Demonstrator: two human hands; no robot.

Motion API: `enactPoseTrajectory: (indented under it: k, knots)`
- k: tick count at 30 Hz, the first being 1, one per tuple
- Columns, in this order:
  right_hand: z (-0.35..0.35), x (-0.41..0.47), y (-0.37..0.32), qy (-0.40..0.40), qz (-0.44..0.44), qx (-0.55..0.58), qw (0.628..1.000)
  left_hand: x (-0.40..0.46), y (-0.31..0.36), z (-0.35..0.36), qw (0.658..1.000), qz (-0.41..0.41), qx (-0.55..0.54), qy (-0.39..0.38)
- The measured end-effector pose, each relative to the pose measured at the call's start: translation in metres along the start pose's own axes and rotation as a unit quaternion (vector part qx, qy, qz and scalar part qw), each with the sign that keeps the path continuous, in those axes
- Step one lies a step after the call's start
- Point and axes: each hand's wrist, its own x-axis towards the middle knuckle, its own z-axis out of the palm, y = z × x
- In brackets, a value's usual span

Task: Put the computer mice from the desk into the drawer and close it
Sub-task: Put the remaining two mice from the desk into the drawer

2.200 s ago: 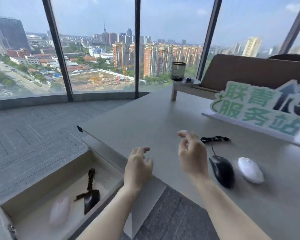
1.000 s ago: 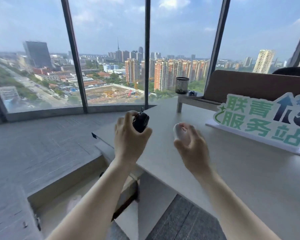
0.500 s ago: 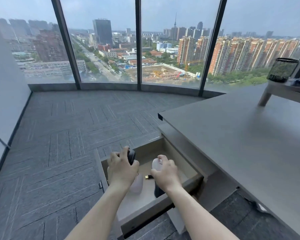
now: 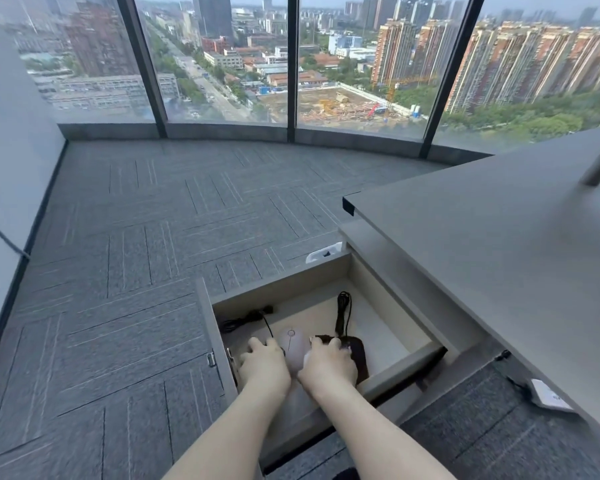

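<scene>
We see bright hazy daylight through windows (image 4: 222,57); soft shadow inside drawer (image 4: 326,275); wide-angle bending at edges; slight blur.

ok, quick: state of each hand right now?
Left hand: down in the drawer, curled over something hidden; grip cannot be told.
Right hand: closed on the white mouse, inside the drawer.

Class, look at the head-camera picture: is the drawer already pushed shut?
No: the drawer stands pulled out from under the desk, with both hands inside it.
</scene>
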Motion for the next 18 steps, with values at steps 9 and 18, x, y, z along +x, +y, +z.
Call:
enactPoseTrajectory:
  k: [9,18]
  knots:
    - [-0.024,-0.042,0.028,0.138,-0.116,0.156,0.971,-0.031,-0.003,-0.028,0.989,0.062,-0.08,0.107]
    - [0.004,-0.134,0.034,0.104,-0.223,0.277,0.929,-0.072,-0.079,-0.046,0.886,0.028,-0.384,0.259]
